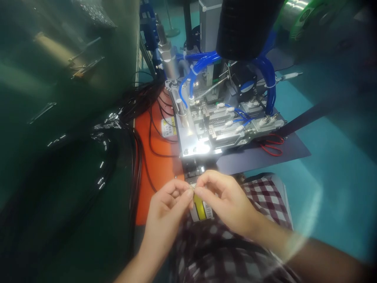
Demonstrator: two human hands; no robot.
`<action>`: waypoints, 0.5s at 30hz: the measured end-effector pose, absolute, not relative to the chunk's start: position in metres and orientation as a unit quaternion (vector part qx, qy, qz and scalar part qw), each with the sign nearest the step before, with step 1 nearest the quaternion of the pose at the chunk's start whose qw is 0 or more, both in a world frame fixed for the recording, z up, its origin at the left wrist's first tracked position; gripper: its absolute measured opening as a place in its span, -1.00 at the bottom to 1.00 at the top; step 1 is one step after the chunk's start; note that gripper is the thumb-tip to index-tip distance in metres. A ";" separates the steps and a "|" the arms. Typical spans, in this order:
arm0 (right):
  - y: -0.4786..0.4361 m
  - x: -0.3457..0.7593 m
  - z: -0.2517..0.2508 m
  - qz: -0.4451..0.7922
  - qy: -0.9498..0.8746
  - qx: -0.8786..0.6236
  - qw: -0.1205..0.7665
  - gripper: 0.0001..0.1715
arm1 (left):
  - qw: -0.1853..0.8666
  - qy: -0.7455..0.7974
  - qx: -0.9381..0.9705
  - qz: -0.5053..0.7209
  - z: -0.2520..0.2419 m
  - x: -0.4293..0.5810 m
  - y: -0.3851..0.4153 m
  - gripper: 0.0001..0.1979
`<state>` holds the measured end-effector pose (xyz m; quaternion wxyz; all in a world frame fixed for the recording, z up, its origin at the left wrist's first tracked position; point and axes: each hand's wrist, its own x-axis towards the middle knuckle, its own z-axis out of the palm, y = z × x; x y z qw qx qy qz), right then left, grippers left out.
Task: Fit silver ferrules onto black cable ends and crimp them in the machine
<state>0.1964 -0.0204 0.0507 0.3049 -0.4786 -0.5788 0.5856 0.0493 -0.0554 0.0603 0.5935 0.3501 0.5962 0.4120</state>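
My left hand [169, 202] and my right hand [222, 198] meet fingertip to fingertip in front of the machine's near edge. Thumb and forefinger of each are pinched together. Whatever sits between the fingertips is too small to make out. Just beyond them stands a machine with a shiny metal plate [190, 137], small metal slides and blue air tubes [203, 61]. A yellow and white label [201, 208] shows partly below my fingers.
To the left, bundles of black cables [138, 157] with metal ends [113, 122] lie across a dark green surface and an orange board [159, 165]. Red-handled scissors or a red loop [273, 145] lies at right. A thick black cylinder [241, 27] hangs overhead.
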 end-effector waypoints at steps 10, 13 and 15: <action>-0.006 0.205 0.043 0.695 -0.447 -0.478 0.298 -0.78 | 0.621 0.622 0.324 0.350 0.065 0.043 -0.036 -0.74; -0.008 0.202 0.040 0.646 -0.492 -0.493 0.314 -0.79 | 0.618 0.633 0.325 0.335 0.066 0.045 -0.033 -0.72; -0.010 0.199 0.038 0.585 -0.538 -0.500 0.343 -0.85 | 0.608 0.635 0.346 0.328 0.066 0.047 -0.031 -0.74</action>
